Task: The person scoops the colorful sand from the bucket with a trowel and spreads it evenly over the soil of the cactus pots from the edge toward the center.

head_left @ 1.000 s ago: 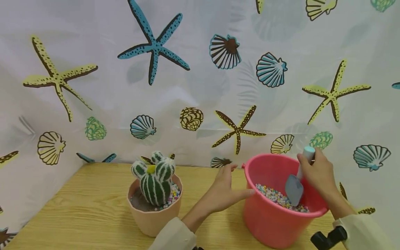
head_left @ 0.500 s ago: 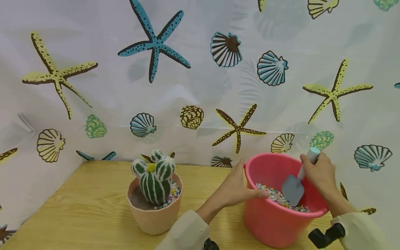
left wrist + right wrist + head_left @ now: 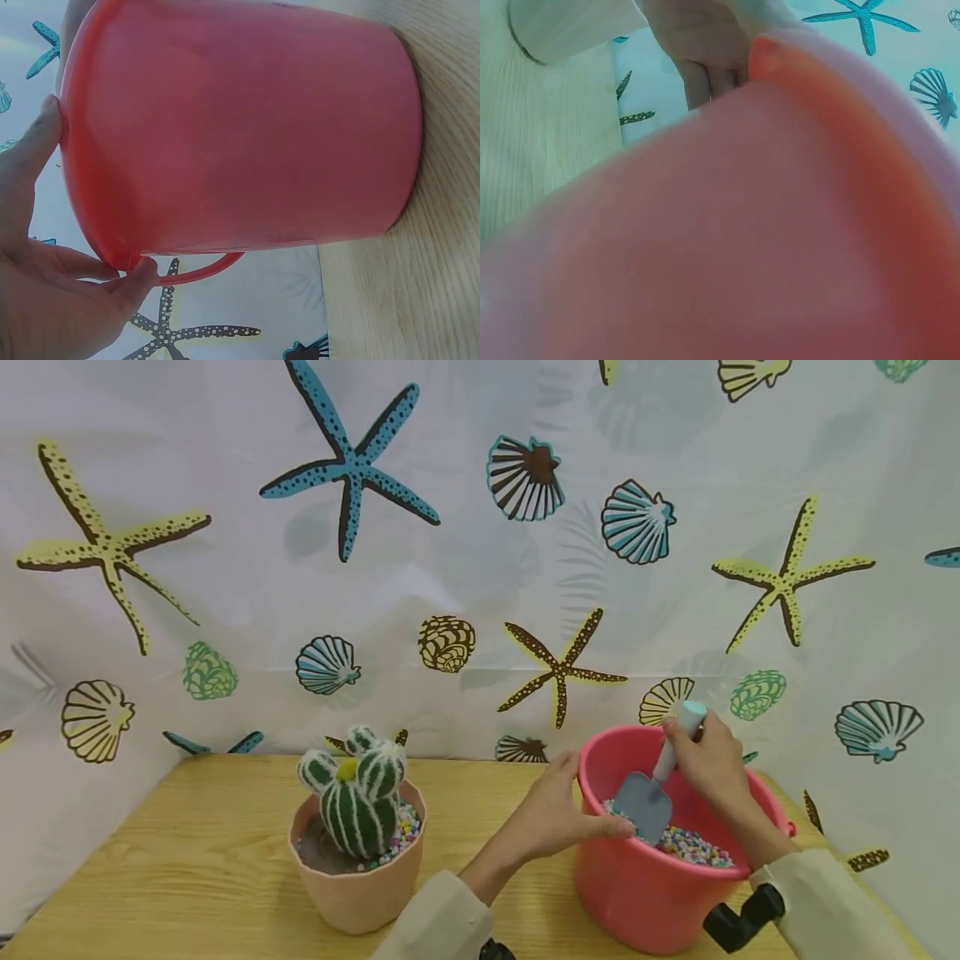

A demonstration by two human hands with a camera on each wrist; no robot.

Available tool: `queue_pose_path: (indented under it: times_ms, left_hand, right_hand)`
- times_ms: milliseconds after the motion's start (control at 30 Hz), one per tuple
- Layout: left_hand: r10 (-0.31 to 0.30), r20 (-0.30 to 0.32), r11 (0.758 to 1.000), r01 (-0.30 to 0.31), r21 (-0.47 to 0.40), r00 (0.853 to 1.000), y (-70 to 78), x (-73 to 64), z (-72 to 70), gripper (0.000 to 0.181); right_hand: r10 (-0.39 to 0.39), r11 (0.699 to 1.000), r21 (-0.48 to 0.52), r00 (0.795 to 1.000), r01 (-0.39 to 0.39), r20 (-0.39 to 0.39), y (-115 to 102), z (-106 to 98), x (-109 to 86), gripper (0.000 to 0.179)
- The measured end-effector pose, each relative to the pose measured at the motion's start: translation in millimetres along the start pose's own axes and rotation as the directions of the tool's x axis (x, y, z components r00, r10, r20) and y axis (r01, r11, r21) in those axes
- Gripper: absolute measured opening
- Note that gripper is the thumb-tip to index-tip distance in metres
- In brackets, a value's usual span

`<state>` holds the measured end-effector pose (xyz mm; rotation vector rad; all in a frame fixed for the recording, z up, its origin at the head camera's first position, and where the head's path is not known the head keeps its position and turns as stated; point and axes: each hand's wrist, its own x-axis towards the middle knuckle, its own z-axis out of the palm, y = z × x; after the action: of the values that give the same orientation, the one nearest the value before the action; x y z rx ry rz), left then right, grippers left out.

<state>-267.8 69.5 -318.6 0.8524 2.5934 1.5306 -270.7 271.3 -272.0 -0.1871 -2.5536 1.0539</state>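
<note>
My right hand [image 3: 712, 760] grips the pale handle of a small garden trowel [image 3: 643, 807]. Its grey blade is down inside a pink bucket [image 3: 637, 897], at the left part of a layer of multicoloured beads [image 3: 699, 847]. On the bucket's left side my left hand [image 3: 551, 814] holds the rim, thumb at the front edge and fingers farther back. Seen from the left wrist, those fingers bend at the handle joint of the bucket [image 3: 247, 127]. In the right wrist view the bucket's wall [image 3: 705, 247] fills most of the frame and hides the trowel.
Left of the bucket, a peach pot [image 3: 356, 897] holds a knitted cactus [image 3: 360, 814], with grey filling on one side and coloured beads on the other. Both stand on a wooden table [image 3: 195, 860]. A white curtain [image 3: 465, 552] printed with starfish and shells hangs close behind.
My left hand has moved right and taken hold of the bucket's rim. The trowel has swung left across the beads in my right hand. The head view has shifted slightly.
</note>
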Motion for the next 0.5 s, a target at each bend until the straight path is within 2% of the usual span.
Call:
queue_pose_path:
  times_ms: [200, 400, 500]
  left_hand:
    - [-0.022, 0.038, 1.000, 0.021, 0.018, 0.999, -0.7, -1.3, -0.3, 0.097]
    - [-0.011, 0.041, 1.000, 0.010, 0.009, 0.999, -1.3, -1.1, -2.7, 0.099]
    - [-0.026, 0.036, 0.999, 0.025, 0.021, 0.999, -0.7, -0.7, -2.2, 0.101]
  right_hand:
    - [-0.020, 0.998, -0.065, 0.998, 0.017, -0.052, 7, -8, 0.3, 0.042]
    - [-0.148, 0.980, -0.149, 0.983, 0.131, -0.110, 14, -17, 6.4, 0.043]
    - [-0.148, 0.981, -0.139, 0.987, 0.138, -0.064, 16, -15, 7.3, 0.043]
